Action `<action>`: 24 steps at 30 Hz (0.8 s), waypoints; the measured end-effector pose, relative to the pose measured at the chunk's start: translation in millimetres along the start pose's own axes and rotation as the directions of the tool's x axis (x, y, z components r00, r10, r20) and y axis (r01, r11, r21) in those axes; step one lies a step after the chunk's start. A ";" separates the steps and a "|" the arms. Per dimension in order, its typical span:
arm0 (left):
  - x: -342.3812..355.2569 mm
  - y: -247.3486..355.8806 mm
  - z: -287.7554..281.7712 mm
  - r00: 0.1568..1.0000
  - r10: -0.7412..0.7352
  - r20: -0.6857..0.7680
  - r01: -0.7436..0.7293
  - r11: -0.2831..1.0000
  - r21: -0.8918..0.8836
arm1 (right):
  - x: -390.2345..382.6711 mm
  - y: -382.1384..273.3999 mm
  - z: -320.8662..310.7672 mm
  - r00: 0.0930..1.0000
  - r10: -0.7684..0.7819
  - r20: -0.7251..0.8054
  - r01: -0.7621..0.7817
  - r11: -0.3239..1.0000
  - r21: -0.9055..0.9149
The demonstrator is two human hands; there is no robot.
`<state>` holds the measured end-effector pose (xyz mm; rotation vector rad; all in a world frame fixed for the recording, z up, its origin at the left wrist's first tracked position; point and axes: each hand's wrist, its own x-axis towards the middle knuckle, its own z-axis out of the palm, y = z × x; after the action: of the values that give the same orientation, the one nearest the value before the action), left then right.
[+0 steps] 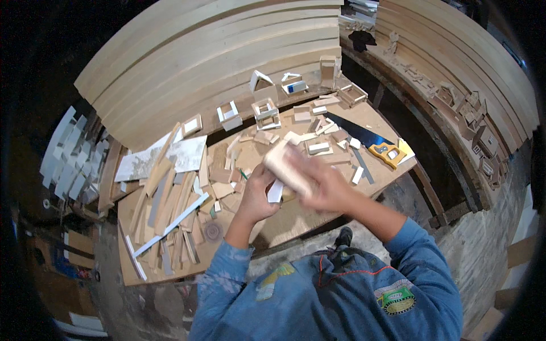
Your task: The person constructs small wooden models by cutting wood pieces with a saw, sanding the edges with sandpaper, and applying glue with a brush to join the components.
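Note:
Over the front of the workbench, both my hands are raised close together. My right hand (pixel 329 184), smeared by motion, grips a pale wooden block (pixel 287 169) with rounded edges. Below the block's left end, my left hand (pixel 259 196) is closed around a small white-faced piece (pixel 275 191); most of it is hidden by the fingers and the block. The block overlaps the left hand's fingertips, and I cannot tell whether it touches the piece. Small wooden offcuts (pixel 222 174) lie on the bench just beyond my left hand.
A handsaw (pixel 388 153) with a yellow handle lies at the bench's right. Long wood strips (pixel 159 199) are heaped on the left. Small box-like wooden assemblies (pixel 265 111) stand along the back, before tall stacked boards (pixel 227 62). More wooden models (pixel 483 142) line a far-right ledge.

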<state>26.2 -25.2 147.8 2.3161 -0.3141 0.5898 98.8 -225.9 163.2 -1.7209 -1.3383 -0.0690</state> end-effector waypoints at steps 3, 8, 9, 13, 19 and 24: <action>3.0 -17.4 -1.2 0.905 -0.421 0.062 0.408 0.818 -0.405 | -2.5 -24.0 -1.4 0.986 -0.016 0.167 0.029 0.997 -0.072; 5.7 -4.1 -4.0 0.996 -0.094 -0.003 0.093 0.994 -0.062 | 22.9 -0.6 -8.7 0.997 -0.001 -0.081 -0.001 1.000 -0.016; 7.5 -5.6 -3.3 0.985 -0.172 0.001 0.170 0.971 -0.169 | 19.1 -3.9 -2.4 0.995 -0.063 -0.075 0.062 0.998 -0.007; 21.8 4.3 -12.8 0.986 0.104 -0.132 -0.113 0.991 -0.066 | 31.2 7.9 -12.6 0.999 0.019 -0.031 -0.020 0.999 -0.047; 18.9 -5.6 -16.0 0.988 -0.091 -0.128 0.056 0.966 -0.253 | 26.5 -17.6 -2.6 0.993 -0.112 0.049 0.114 0.992 -0.048; 25.4 -2.6 -25.0 0.985 0.104 -0.134 -0.093 0.992 0.090 | 40.2 -2.3 -7.4 1.000 -0.004 0.008 0.005 0.996 -0.083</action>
<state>41.1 -7.3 175.0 2.3345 -0.3455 0.8232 116.7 -201.3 190.6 -1.7895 -1.3625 -0.1223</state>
